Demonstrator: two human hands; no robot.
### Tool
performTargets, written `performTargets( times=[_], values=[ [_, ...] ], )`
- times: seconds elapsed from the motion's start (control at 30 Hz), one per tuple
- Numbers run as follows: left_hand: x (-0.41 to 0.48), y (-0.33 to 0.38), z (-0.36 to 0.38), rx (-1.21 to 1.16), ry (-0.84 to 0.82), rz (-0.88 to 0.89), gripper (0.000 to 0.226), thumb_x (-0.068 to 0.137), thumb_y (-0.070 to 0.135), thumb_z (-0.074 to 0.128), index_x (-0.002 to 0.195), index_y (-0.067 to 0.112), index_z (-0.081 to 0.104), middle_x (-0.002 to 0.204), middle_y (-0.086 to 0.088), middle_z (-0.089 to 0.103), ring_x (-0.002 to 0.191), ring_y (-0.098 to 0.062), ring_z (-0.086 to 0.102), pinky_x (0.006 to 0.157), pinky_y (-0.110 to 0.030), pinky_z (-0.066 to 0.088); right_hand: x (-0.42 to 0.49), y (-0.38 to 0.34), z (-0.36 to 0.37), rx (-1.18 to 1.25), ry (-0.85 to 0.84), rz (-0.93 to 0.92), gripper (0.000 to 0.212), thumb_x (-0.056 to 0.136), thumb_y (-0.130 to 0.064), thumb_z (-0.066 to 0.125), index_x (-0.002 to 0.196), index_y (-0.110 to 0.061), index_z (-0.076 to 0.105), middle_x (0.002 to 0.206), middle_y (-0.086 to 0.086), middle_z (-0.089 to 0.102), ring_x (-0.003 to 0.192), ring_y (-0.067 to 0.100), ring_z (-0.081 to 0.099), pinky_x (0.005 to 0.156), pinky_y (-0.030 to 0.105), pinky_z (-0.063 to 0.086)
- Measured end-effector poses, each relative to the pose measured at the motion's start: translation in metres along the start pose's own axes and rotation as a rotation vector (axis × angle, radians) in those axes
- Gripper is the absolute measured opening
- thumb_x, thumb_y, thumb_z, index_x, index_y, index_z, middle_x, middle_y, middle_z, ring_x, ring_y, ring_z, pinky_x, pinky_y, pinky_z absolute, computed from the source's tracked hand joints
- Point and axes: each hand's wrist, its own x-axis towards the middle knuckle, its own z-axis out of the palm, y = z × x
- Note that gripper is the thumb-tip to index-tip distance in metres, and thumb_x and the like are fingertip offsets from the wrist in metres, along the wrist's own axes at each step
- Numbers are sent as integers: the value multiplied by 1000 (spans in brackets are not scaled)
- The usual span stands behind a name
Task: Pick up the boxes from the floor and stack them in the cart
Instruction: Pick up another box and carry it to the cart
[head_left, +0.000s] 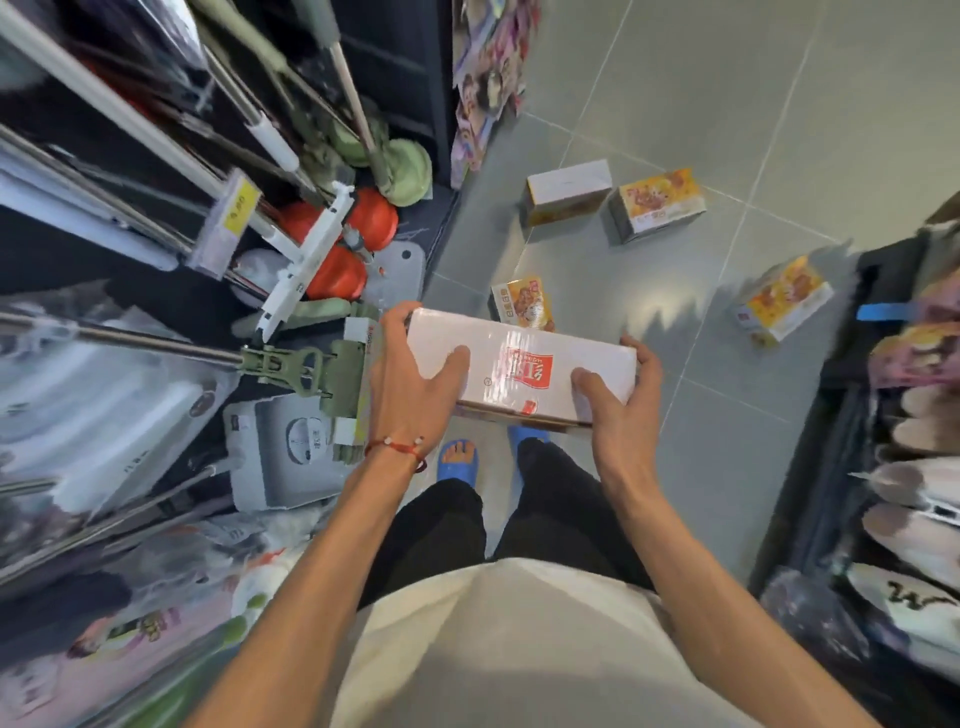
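I hold a white box with a red label in front of my waist, above my feet. My left hand grips its left end, thumb on top. My right hand grips its right end the same way. Several more boxes lie on the grey tile floor: a white-topped one, a yellow one beside it, a small yellow one just beyond the held box, and another yellow one at the right. No cart is in view.
A shelf of mops and packaged goods lines the left side. A dark shelf with slippers stands on the right. Grey floor tiles stretch ahead between them.
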Motion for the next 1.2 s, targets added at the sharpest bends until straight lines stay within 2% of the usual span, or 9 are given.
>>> performTargets(
  times=[0.1,0.3,0.43,0.57,0.73,0.83,0.93,1.1,1.2],
  values=[
    [-6,-1,-11,10,-82,59,53,87,21,69,131,26,40,112,-2,65,88,-8,59,65,0,38,-31,5,-1,67,117,3,60,87,-22,74,140,-25,45,126,-4,59,112,8,62,92,29,57],
    [-29,9,-20,42,-255,209,53,87,25,71,132,24,41,109,9,59,91,-7,59,73,-17,43,-88,22,-18,182,296,27,54,93,-13,73,139,-25,45,117,-13,61,103,-1,64,88,23,53],
    [-54,20,-14,81,-381,295,56,89,24,71,134,29,39,107,18,58,92,7,58,70,-3,42,-129,36,-33,272,414,58,57,93,-18,74,140,-28,44,118,-15,60,106,3,63,84,18,54],
    [-90,24,-3,145,-529,362,71,90,25,71,149,34,33,121,15,55,98,2,56,73,6,37,-171,55,-50,356,527,101,64,91,-30,78,144,-30,42,118,-16,60,106,6,66,77,19,57],
    [-138,16,18,213,-680,484,71,89,27,72,149,36,34,141,14,48,122,-6,49,92,-7,37,-224,91,-76,425,678,132,71,89,-26,81,147,-30,41,115,-21,60,101,3,66,73,14,56],
    [-177,7,32,279,-749,545,70,89,26,73,147,32,36,135,23,40,116,7,39,89,4,29,-263,120,-92,461,781,160,73,87,-26,83,148,-30,42,113,-24,59,101,-2,63,84,20,55],
    [-222,-4,47,332,-842,622,70,89,25,73,148,29,36,132,21,39,116,5,37,92,-6,33,-308,151,-106,510,881,186,75,87,-26,83,149,-28,41,119,-19,60,105,-5,61,95,27,54],
    [-301,-23,62,398,-1003,705,67,89,23,73,147,27,38,126,17,45,111,-1,43,94,-16,35,-387,193,-121,606,1062,249,70,89,-24,81,147,-31,42,117,-22,58,102,-9,60,79,11,52],
    [-338,-36,78,415,-1117,721,67,88,22,74,146,28,40,125,14,50,110,-5,49,97,-16,38,-422,214,-128,624,1181,300,76,87,-27,83,150,-29,40,129,-12,59,111,6,62,97,26,53]
  ],
)
